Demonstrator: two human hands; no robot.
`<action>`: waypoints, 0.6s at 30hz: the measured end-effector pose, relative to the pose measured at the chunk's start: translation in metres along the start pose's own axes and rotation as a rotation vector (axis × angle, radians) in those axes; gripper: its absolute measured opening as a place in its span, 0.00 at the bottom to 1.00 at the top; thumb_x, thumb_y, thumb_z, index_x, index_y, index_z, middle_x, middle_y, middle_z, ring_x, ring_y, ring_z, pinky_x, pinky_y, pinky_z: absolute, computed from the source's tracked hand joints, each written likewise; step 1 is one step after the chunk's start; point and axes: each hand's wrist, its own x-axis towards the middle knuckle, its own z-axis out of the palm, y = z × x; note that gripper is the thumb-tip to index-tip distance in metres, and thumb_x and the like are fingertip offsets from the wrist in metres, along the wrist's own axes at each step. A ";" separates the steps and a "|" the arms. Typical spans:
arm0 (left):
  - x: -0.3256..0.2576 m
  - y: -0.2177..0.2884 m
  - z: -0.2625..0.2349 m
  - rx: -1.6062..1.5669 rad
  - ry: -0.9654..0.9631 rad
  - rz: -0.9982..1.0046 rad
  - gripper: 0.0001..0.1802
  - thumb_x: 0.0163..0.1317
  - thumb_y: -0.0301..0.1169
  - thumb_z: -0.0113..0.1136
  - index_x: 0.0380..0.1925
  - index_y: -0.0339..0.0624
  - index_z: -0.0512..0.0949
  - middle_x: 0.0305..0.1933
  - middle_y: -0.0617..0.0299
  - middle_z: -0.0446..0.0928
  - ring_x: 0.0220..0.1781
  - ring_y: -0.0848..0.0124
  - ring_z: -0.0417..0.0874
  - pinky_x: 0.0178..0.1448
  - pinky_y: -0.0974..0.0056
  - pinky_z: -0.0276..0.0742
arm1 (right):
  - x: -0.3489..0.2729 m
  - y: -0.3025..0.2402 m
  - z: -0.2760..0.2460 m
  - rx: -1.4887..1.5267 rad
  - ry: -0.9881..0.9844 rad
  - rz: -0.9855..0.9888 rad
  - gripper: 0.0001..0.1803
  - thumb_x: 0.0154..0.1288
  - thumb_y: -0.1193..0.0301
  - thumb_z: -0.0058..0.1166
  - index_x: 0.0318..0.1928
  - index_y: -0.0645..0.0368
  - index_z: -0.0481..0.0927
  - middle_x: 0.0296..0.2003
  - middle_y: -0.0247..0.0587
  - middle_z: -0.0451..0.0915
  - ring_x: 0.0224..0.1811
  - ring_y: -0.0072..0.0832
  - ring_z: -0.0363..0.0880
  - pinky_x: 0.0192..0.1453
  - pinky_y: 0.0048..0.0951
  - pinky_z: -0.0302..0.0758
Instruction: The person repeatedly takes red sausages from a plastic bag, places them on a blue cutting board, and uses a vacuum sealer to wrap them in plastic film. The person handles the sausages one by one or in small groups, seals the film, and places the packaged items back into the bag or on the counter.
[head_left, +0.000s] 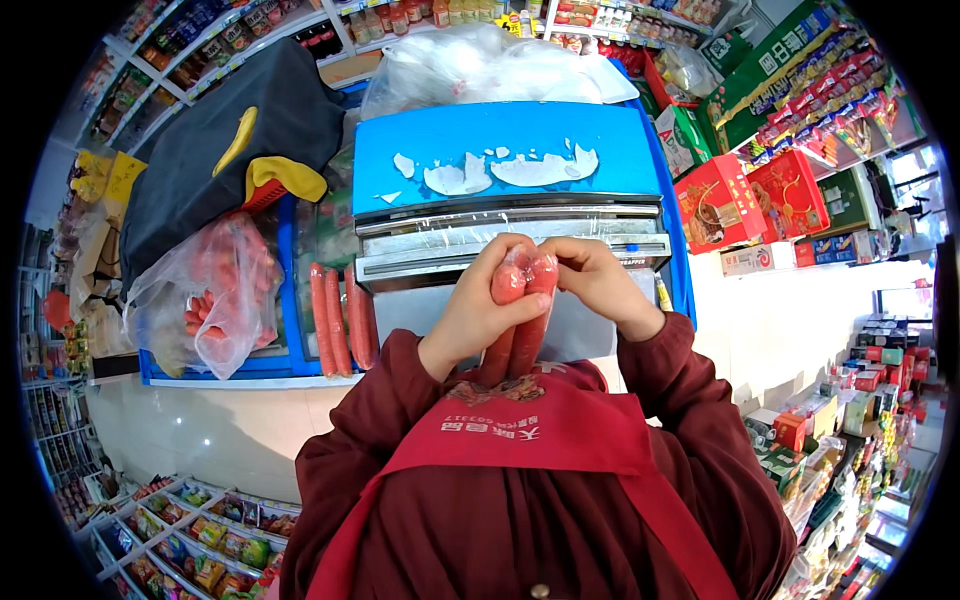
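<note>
I'm seeing left hand [476, 312] curling fingers around long red film-wrapped sticks [526, 342], right hand [602, 284] pinching their far end, both before blue-topped metal wrapper [520, 132].

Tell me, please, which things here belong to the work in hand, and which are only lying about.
Likely part of the job:
long reddish pieces, in left hand and right hand
wrapping machine
reddish packs
bag of reddish pieces

Likely just lying about:
dark cloth with yellow trim
red boxes
</note>
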 end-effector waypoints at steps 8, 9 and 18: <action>-0.010 -0.002 0.004 -0.192 -0.026 -0.228 0.19 0.50 0.26 0.63 0.44 0.41 0.71 0.42 0.62 0.73 0.43 0.75 0.75 0.46 0.68 0.73 | 0.018 -0.022 0.028 -0.065 -0.103 -0.198 0.15 0.61 0.66 0.54 0.43 0.64 0.79 0.46 0.43 0.79 0.51 0.31 0.75 0.57 0.30 0.68; -0.014 -0.011 0.009 -0.126 0.021 -0.040 0.19 0.49 0.26 0.63 0.43 0.40 0.72 0.43 0.62 0.74 0.44 0.73 0.75 0.48 0.67 0.73 | 0.020 -0.012 0.034 -0.006 -0.117 -0.205 0.14 0.60 0.66 0.55 0.41 0.64 0.80 0.43 0.44 0.80 0.50 0.33 0.75 0.57 0.31 0.69; -0.057 -0.036 0.009 -0.178 0.274 0.123 0.22 0.47 0.23 0.64 0.44 0.39 0.72 0.45 0.62 0.73 0.50 0.72 0.74 0.52 0.66 0.72 | 0.018 0.017 0.077 0.197 -0.270 -0.272 0.16 0.58 0.62 0.57 0.40 0.62 0.78 0.50 0.53 0.75 0.57 0.40 0.70 0.62 0.39 0.64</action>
